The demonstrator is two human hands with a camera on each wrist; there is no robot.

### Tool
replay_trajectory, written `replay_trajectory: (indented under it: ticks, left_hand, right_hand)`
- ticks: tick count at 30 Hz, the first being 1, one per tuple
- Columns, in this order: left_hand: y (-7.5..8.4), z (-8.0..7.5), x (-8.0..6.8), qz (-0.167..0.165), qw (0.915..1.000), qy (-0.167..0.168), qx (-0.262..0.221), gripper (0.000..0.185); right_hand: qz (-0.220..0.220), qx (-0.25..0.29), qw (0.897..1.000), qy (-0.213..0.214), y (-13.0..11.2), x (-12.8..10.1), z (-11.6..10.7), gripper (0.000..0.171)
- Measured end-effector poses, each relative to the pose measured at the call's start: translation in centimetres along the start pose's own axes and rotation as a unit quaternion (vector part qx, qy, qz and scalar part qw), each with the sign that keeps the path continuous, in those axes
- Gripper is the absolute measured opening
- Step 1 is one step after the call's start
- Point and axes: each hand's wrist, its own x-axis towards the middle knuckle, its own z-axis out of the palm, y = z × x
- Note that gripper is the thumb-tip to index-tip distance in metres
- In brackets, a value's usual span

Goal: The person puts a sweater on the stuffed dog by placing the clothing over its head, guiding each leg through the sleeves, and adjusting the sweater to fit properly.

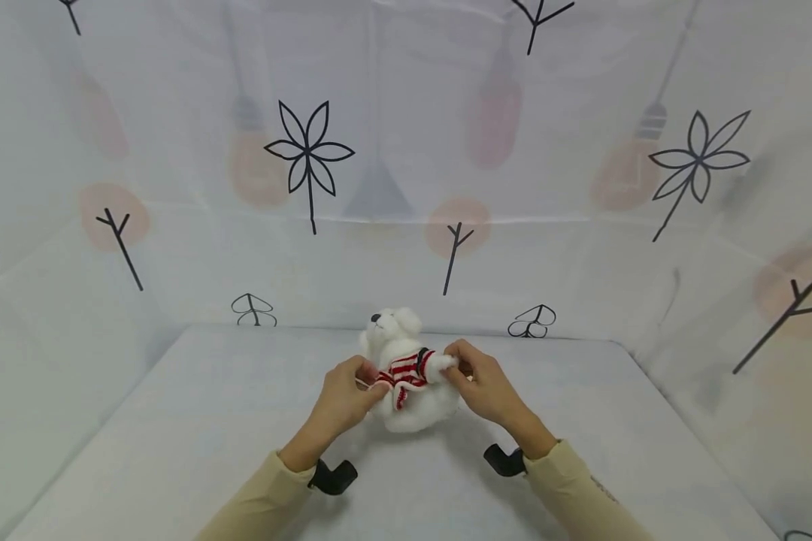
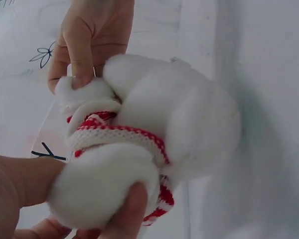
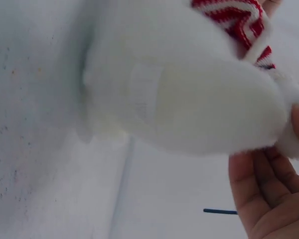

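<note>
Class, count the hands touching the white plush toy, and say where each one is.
2. The left hand grips the plush toy at its left side; the right hand pinches its arm on the right.

plush bear (image 1: 406, 376): white | sweater (image 1: 406, 370): red/white stripes | backdrop (image 1: 582, 188): white w/ black leaf prints

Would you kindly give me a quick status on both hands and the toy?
Left hand pinches sweater hem. Right hand pinches plush bear's arm. Nothing obstructing.
</note>
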Motion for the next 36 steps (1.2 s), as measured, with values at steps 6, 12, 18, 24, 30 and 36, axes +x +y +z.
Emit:
replay_trajectory:
  ticks: [6,12,18,24,30,36]
  left_hand:
    - [0.1,0.7,-0.3,0.159,0.9704,0.128,0.129,0.016]
    - [0.0,1.3,-0.6,0.184,0.9684,0.114,0.124,0.012]
    - [-0.1,1.5,-0.7,0.185,0.9736,0.075,0.111,0.018]
    - [-0.5,1.5,-0.6,0.212,0.9645,0.053,0.149,0.023]
    - [-0.6,1.3,-0.2,0.249,0.9597,0.022,0.129,0.021]
    - [-0.7,0.9,0.1,0.313,0.9329,0.043,0.173,0.017]
  right_hand:
    - [-0.017,-0.001,1.000,-0.012,0.4,-0.1,0.5,0.015]
    - [-0.062,-0.043,0.997,-0.022,0.3,-0.4,0.0,0.019]
    - [-0.106,-0.019,0.994,-0.017,0.1,-0.5,0.2,0.003]
    - [-0.117,-0.027,0.992,-0.045,0.7,-0.6,0.6,0.012]
    - [-0.147,-0.068,0.985,-0.067,0.0,-0.7,0.8,0.012]
    - [-0.178,-0.127,0.975,-0.043,-0.5,-1.0,1.3,0.008]
